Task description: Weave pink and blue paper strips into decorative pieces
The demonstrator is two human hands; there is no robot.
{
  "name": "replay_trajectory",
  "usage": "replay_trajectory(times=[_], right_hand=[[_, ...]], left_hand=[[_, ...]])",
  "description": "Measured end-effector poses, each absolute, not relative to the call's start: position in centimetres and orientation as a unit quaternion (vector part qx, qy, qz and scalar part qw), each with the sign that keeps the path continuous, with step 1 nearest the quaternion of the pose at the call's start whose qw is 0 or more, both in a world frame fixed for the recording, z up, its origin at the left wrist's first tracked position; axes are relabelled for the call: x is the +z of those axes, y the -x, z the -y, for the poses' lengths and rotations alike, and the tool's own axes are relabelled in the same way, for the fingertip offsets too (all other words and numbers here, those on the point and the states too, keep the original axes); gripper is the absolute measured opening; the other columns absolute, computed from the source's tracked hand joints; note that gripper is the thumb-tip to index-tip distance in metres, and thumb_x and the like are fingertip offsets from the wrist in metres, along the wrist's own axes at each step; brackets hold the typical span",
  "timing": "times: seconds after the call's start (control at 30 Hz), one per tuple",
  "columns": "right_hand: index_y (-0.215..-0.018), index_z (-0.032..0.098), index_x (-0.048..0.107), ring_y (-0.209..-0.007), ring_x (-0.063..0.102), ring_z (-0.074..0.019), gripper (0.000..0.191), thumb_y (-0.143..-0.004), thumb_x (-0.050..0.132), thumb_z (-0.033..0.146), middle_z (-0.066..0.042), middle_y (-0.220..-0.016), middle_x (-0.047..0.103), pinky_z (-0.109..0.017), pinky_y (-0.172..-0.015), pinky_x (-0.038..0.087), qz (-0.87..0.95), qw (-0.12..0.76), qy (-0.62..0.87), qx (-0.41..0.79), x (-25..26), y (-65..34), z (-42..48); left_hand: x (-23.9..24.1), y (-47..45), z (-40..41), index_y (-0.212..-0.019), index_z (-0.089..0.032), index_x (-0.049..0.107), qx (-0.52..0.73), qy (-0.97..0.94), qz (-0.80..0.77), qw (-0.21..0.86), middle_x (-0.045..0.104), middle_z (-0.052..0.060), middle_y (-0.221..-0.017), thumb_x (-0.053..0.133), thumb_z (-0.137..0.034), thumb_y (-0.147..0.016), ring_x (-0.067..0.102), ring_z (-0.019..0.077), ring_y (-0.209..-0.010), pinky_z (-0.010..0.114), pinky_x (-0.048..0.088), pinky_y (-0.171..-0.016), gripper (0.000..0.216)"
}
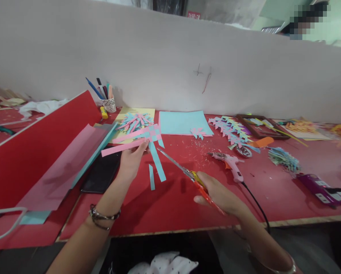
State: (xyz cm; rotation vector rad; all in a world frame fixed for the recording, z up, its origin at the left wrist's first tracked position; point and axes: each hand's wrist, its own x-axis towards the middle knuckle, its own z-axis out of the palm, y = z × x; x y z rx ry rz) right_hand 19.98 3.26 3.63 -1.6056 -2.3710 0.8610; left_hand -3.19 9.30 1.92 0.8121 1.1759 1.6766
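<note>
a woven paper piece (155, 133) in pink and light blue is pinched between the thumb and fingers of the left hand (132, 158), over the middle of the red table (170, 213). its centre is checkered, and long ends are left loose: pink ones toward the left, light blue ones toward the near edge. a pair of scissors (179, 164) is gripped in the right hand (216, 192), the fingers being wrapped about the yellow and red handles; the tip is pointed at the woven paper piece, near its blue ends (whether the blades are parted cannot be told). a loose light blue strip (151, 177) is seen on the near side of the piece. behind it, a heap of cut strips (134, 121) is set on a yellow sheet (149, 111), and a light blue sheet (180, 120) is laid just beside. to the right, a pink glue gun (230, 163) is rested near a folded paper chain (230, 129). a dark flat object (103, 173) is placed by the left forearm.
</note>
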Motion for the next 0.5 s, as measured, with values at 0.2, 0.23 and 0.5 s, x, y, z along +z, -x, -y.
replay_trajectory(times=[0.2,0.23,0.5], right_hand=[[-0.065,0.018,0.038,-0.056,0.037,-0.0096,0.027,-0.067,0.056,0.038,0.004,-0.063,0.043,-0.022,-0.054,0.03,0.8,0.056,0.527,0.282,3.9,-19.5,-3.4],[-0.064,0.018,0.038,-0.055,0.036,-0.0093,0.027,-0.068,0.056,0.039,0.004,-0.062,0.042,-0.022,-0.053,0.028,0.799,0.058,0.528,0.281,4.0,-19.5,-3.4],[-0.068,0.018,0.043,-0.058,0.038,-0.0099,0.028,-0.063,0.061,0.039,0.003,-0.066,0.047,-0.021,-0.054,0.027,0.794,0.062,0.547,0.257,4.8,-19.6,-3.4]], left_hand=[[2.8,2.6,-9.0,-0.057,-0.015,0.061,0.697,-0.317,-0.461,0.448,0.057,-0.003,-0.053,0.07,-0.03,-0.051,0.051,0.0073,-0.05,0.023,0.046,-0.054,0.018],[2.9,2.7,-8.9,-0.057,-0.015,0.061,0.699,-0.321,-0.458,0.445,0.057,-0.003,-0.053,0.069,-0.029,-0.052,0.051,0.0073,-0.05,0.023,0.046,-0.054,0.017],[2.9,3.2,-8.9,-0.052,-0.016,0.058,0.715,-0.349,-0.424,0.432,0.053,-0.004,-0.048,0.068,-0.03,-0.057,0.047,0.0062,-0.047,0.02,0.041,-0.047,0.018]])
